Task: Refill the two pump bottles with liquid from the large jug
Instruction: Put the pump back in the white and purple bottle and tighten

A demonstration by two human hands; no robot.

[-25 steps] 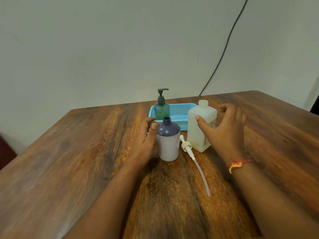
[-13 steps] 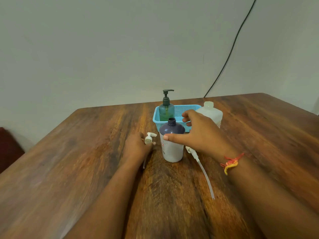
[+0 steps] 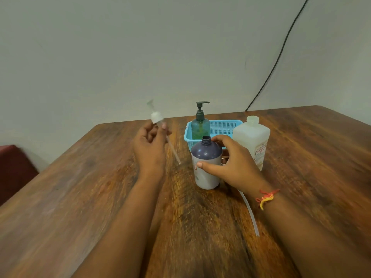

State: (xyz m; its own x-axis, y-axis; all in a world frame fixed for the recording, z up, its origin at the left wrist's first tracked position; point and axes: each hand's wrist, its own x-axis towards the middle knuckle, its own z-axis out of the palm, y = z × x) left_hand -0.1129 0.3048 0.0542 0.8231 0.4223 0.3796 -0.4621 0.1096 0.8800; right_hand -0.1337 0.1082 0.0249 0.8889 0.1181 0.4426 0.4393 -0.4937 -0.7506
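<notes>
One head-worn wide-angle view looks forward and down across the bench (image 3: 80, 197), close behind both forearms, facing the wall (image 3: 120, 47).

A purple-topped white bottle (image 3: 206, 163), green pump bottle (image 3: 200, 125), pale blue mesh basket (image 3: 224, 126), seemingly whitish jug (image 3: 252, 137), streaky brown table (image 3: 80, 197).

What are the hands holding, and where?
Left hand pinches white pump head just below its collar; right hand grips purple-topped open bottle around its body.
</notes>
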